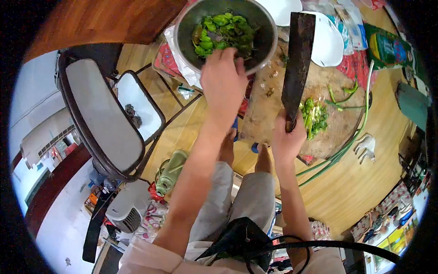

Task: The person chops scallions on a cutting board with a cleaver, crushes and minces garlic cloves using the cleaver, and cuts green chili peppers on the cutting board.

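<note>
My left hand (pixel 223 84) is over the near rim of a metal bowl (pixel 271 41), its fingers slightly spread above green leaves (pixel 228 34) inside; nothing shows between them. A dark-bladed cleaver (pixel 299 59) is in my right hand (pixel 290 137), the fingers wrapped around its handle and the blade pointing away from me. Under and beside the blade lies a round wooden chopping board (pixel 264 109). Chopped scallions (pixel 315 118) are heaped on it, just right of my right hand. Longer green stalks (pixel 349 91) lie farther right on the board.
White dishes (pixel 326 41) and plastic packages stand behind the board. Long scallion leaves (pixel 337 155) hang over its right edge. A folding chair (pixel 105 114) stands at left, near a green thermos (pixel 171 169). A small white cat-like shape (pixel 365 148) is on the floor at right.
</note>
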Available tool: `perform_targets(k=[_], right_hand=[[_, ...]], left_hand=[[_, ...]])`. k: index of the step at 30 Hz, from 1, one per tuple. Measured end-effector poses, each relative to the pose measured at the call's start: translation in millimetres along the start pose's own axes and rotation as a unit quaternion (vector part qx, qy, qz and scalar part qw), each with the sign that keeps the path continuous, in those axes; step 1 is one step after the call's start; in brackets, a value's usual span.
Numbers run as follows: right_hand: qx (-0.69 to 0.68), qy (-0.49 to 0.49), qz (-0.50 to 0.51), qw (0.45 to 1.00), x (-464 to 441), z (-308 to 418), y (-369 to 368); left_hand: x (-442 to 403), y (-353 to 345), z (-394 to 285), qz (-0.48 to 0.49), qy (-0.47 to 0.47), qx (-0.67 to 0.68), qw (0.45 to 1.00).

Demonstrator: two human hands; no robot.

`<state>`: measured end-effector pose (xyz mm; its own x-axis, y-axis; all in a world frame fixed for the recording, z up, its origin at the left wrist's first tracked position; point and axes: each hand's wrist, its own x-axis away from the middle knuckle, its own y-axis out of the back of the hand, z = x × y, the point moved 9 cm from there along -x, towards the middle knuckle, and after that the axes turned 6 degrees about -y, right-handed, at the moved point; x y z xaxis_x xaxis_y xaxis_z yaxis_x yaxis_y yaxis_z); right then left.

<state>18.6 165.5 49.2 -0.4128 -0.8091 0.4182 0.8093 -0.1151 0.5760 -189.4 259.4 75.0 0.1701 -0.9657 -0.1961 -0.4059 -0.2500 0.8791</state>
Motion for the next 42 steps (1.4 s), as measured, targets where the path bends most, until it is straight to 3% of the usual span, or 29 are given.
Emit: perform_targets(k=[2,4,8,12,17,19,21,22,24,26,28,30,32,34,36,38,40,42], right_hand=[[0.011,0.030,0.001,0.999,-12,14,-12],[-0.015,0.037,0.000,0.999,-23,32,-22],[-0.017,0.092,-0.004,0.996,-36,64,-44],[-0.022,0.077,0.012,0.997,-43,77,-60],[-0.043,0.028,0.038,0.998,-42,81,-68],[-0.079,0.084,-0.004,0.993,-43,79,-65],[-0.067,0.063,0.008,0.996,-42,70,-61],[-0.053,0.044,0.021,0.997,-40,64,-59],[-0.060,0.044,0.003,0.997,-33,65,-49],[-0.068,0.045,-0.015,0.997,-25,58,-34],[-0.058,0.014,-0.018,0.998,-17,39,-20],[-0.071,0.005,-0.031,0.997,-3,27,-3],[-0.080,-0.006,-0.045,0.996,10,8,18],[-0.079,-0.022,-0.015,0.996,21,-20,30],[-0.120,-0.027,-0.021,0.992,32,-43,43],[-0.083,-0.047,-0.033,0.995,39,-74,55],[-0.070,-0.080,-0.025,0.994,44,-103,63],[-0.056,-0.114,-0.016,0.992,49,-127,66]], left_hand=[[-17,-11,35,0.051,0.029,-0.065,0.996],[-23,-38,65,0.197,0.048,-0.148,0.968],[-24,-83,85,0.287,0.018,-0.150,0.946],[-36,-96,84,0.209,-0.005,-0.139,0.968],[-44,-83,85,0.209,0.004,-0.046,0.977],[-41,-69,80,0.208,0.007,-0.001,0.978],[-38,-36,63,0.094,-0.023,0.103,0.990],[-33,-27,57,0.098,-0.027,0.104,0.989],[-22,-15,44,0.114,0.006,0.254,0.960],[-8,-4,27,0.107,-0.038,0.281,0.953],[12,-8,14,0.164,0.018,0.400,0.902],[29,-14,0,0.169,0.015,0.433,0.885],[58,-38,-10,0.287,0.078,0.463,0.835],[77,-51,-20,0.308,0.070,0.460,0.830],[94,-66,-23,0.322,0.132,0.473,0.809],[105,-75,-24,0.329,0.119,0.416,0.839],[108,-78,-41,0.327,-0.028,0.287,0.900],[120,-88,-50,0.342,-0.049,0.206,0.915]])
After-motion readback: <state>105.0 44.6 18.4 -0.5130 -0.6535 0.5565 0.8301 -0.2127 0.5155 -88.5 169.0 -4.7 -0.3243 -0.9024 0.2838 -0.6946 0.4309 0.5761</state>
